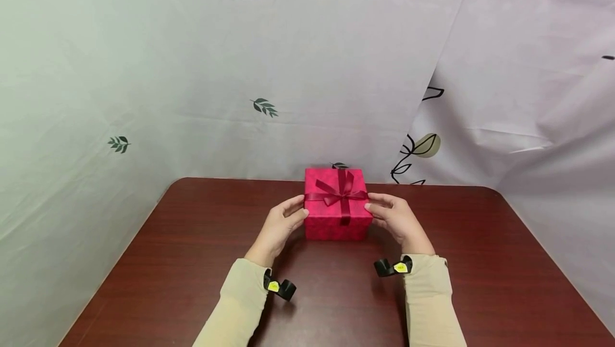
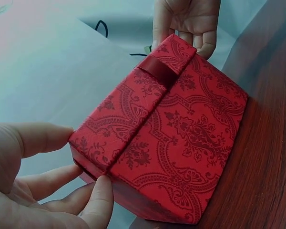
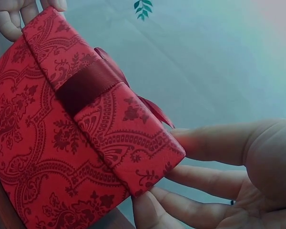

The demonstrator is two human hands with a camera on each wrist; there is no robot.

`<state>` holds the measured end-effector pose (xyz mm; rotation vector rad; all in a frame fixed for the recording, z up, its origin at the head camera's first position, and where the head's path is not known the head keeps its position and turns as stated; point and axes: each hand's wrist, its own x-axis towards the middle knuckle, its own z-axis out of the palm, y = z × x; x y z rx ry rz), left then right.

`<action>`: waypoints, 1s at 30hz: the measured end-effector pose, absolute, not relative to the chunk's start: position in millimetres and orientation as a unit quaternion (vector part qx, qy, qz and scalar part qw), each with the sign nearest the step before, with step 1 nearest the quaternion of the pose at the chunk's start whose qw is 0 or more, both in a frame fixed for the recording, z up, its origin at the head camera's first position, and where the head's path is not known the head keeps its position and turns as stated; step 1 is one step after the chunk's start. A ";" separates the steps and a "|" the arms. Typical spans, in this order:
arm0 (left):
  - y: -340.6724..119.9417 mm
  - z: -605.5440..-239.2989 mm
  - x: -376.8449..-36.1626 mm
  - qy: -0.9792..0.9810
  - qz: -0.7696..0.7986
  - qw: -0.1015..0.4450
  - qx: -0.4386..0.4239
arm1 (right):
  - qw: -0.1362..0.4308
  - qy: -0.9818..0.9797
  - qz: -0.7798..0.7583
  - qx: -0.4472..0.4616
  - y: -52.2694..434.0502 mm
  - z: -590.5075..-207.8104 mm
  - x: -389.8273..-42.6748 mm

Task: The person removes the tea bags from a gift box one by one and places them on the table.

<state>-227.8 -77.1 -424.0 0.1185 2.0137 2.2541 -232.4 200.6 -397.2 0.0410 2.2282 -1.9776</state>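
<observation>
A red patterned gift box (image 1: 336, 228) sits on the table toward its far edge. Its lid (image 1: 319, 175) is on, with a dark red ribbon tied in a bow (image 1: 342, 196) on top. At the box's left side, my left hand (image 1: 280, 225) holds the lid at its side, the thumb by the top edge and fingertips along the lower rim in the left wrist view. My right hand (image 1: 395, 219) grips the lid's opposite side in the same way, as the right wrist view shows. What the box contains is hidden.
The dark reddish-brown wooden table (image 1: 192, 240) has rounded far corners. Behind and beside it hangs a pale cloth (image 1: 336, 58) printed with leaves and plants. Each wrist carries a small black camera, the left one (image 1: 286, 289) and the right one (image 1: 383, 267) hanging inward above the table.
</observation>
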 end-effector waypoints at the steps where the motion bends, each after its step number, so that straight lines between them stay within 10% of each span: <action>1: -77.2 -423.6 -227.7 0.665 0.743 0.058 0.041 | 0.081 0.745 -0.662 0.014 200.5 -396.4 -232.0; 30: -74.8 -404.9 -218.0 0.684 0.726 0.012 0.071 | 0.048 0.720 -0.692 -0.008 201.5 -376.5 -221.7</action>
